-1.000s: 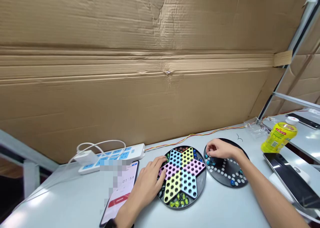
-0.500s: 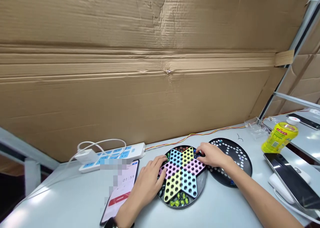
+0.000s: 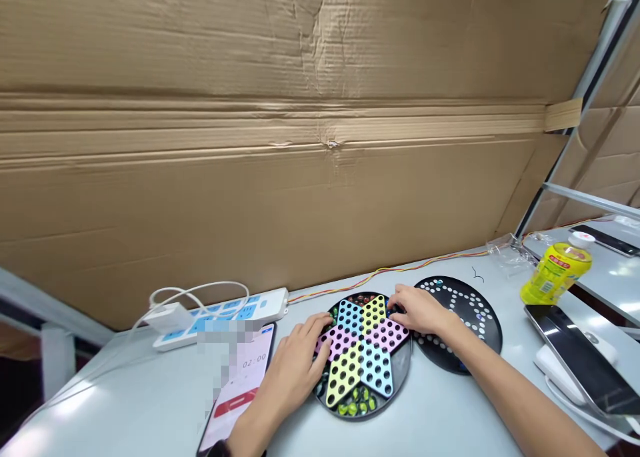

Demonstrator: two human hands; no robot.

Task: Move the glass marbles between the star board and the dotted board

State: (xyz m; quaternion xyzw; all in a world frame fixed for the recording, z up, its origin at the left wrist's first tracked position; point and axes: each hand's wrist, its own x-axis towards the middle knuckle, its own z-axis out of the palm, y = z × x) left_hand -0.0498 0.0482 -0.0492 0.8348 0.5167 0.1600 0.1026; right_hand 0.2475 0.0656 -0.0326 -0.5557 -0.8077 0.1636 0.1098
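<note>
A round Chinese checkers board [image 3: 361, 343] lies on the table, its star points coloured blue, yellow and pink. My left hand [image 3: 303, 350] rests along its left side, fingers stretched out and thumb apart. Those fingertips touch the rim by the green marbles [image 3: 334, 315]. At the upper right section my right hand [image 3: 423, 309] has its fingers curled, thumb and forefinger brought near each other over dark blue marbles. Whatever it pinches is hidden. Yellow-green marbles [image 3: 357, 402] fill the bottom section, and red marbles [image 3: 364, 299] the top one.
A black round lid with white dots [image 3: 487, 350] sits right of the board. At left are a phone with a timer [image 3: 245, 383] and a power strip [image 3: 265, 305]. A yellow bottle [image 3: 557, 270], a dark phone [image 3: 575, 350] and a white charger [image 3: 557, 373] stand right. Cardboard [image 3: 280, 210] walls the back.
The view has shifted slightly, and the phone's timer has gone from 01:59 to 02:00. Both hands keep nearly the same places on the board.
</note>
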